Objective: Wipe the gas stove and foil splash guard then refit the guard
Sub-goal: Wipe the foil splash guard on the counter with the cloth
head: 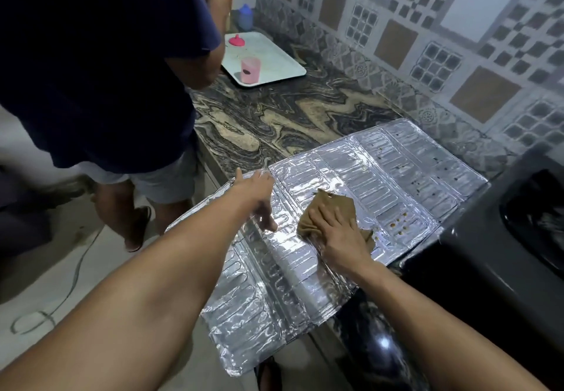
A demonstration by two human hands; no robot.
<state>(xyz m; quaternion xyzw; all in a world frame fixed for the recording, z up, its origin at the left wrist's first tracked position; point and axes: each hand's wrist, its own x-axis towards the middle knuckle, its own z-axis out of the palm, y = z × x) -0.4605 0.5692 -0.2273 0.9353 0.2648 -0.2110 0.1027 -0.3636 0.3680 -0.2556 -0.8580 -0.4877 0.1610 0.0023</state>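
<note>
Right now your right hand (335, 231) lies flat on a brown cloth (332, 210), fingers straight and slightly spread, pressing it onto the foil splash guard (406, 173). The guard lies unfolded across the marbled countertop (274, 115), and its near panels hang out past the counter's front edge. Small brown spots dot the guard's panels beyond the cloth and to the right of it.

Your left hand (259, 195) reaches over the guard's left edge, just left of the cloth; its fingers point down toward the foil, loosely extended and gripping nothing, with the fingertips at or just above the surface. Blur keeps you from telling whether they touch it.

The dark gas stove (488, 256) sits against the guard's right edge, and that corner of the guard lies up against the stove.

Beyond the guard, further along the countertop, a white tray (287, 66) carries a pink cup (250, 70) and a pink lid-like piece (236, 41). Another person in a dark blue shirt (106, 54) stands left of the guard, facing the countertop. Patterned tiles (427, 24) cover the wall behind the guard.
</note>
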